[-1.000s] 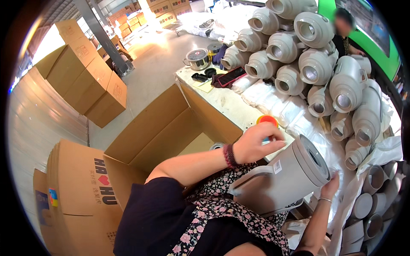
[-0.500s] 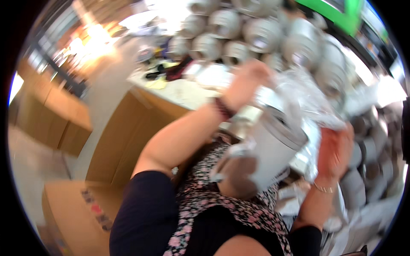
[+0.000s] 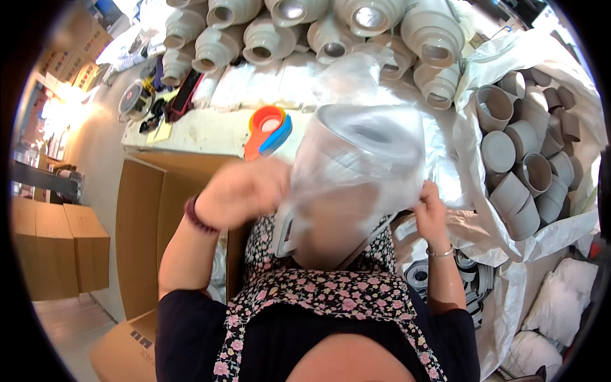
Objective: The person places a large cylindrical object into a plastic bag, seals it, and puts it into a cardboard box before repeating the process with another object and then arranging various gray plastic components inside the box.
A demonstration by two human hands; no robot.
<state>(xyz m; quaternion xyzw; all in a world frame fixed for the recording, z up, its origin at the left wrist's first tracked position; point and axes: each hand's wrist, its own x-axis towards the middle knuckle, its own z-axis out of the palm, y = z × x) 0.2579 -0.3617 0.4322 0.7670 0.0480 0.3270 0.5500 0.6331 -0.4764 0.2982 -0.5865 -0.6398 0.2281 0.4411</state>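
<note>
A large grey plastic fitting [image 3: 356, 149], a wide round cylinder with a brownish lower end, stands tilted in front of my body. A clear plastic bag [image 3: 394, 172] is drawn over its top and sides. At the left edge of the bag, my left hand [image 3: 245, 191] is curled closed on the film, blurred by motion. My right hand [image 3: 431, 216] pinches the bag's lower right edge. The lowest part of the fitting, against my flowered apron [image 3: 324, 293], is partly smeared.
Stacked grey fittings [image 3: 267, 41] line the table's back. Orange and blue tape rings [image 3: 267, 130] and a phone [image 3: 186, 92] lie on the table [image 3: 203, 130]. An open cardboard box [image 3: 143, 235] stands left; a white sack [image 3: 471, 153] of grey pipe pieces [image 3: 528, 149] stands right.
The plastic bag, earlier bunched at the fitting's far right, now covers the fitting. My left hand has come down and left, and the fitting stands more upright. The view has turned.
</note>
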